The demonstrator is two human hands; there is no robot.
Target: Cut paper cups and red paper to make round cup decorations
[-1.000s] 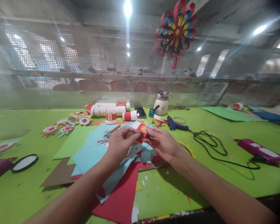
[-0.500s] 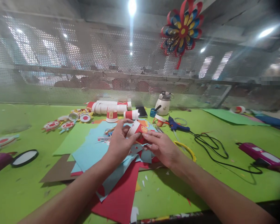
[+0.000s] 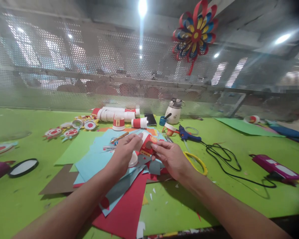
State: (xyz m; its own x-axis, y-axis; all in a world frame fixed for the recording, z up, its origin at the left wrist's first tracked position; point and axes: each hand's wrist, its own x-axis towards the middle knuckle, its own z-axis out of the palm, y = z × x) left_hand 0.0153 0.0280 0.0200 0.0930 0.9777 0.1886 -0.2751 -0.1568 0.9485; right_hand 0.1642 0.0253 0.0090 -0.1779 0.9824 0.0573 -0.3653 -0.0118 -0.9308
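Observation:
A red and white paper cup (image 3: 145, 150) with a gold emblem is tilted in front of me, above the paper pile. My left hand (image 3: 126, 151) is closed around its white part from the left. Between thumb and fingers, my right hand (image 3: 168, 156) pinches a small dark brown piece (image 3: 149, 144) against the cup's red side; its material is hard to make out. Just under my left hand shows a white round edge (image 3: 133, 161), and I cannot tell whether it belongs to this cup. Beneath both hands lie light blue paper sheets (image 3: 94, 162) and scraps.
A blue glue gun (image 3: 188, 133) with a black cord lies right of my hands, near a yellow tape ring (image 3: 198, 162) and a purple power strip (image 3: 276, 167). Behind stand a paper cup (image 3: 118, 123) and a white bottle (image 3: 173, 113). Paper turtles (image 3: 71, 132) lie left.
The cup has turned in my hands, showing more of its red side. The dark brown piece now shows at my right fingertips, and a white round edge has appeared below my left hand.

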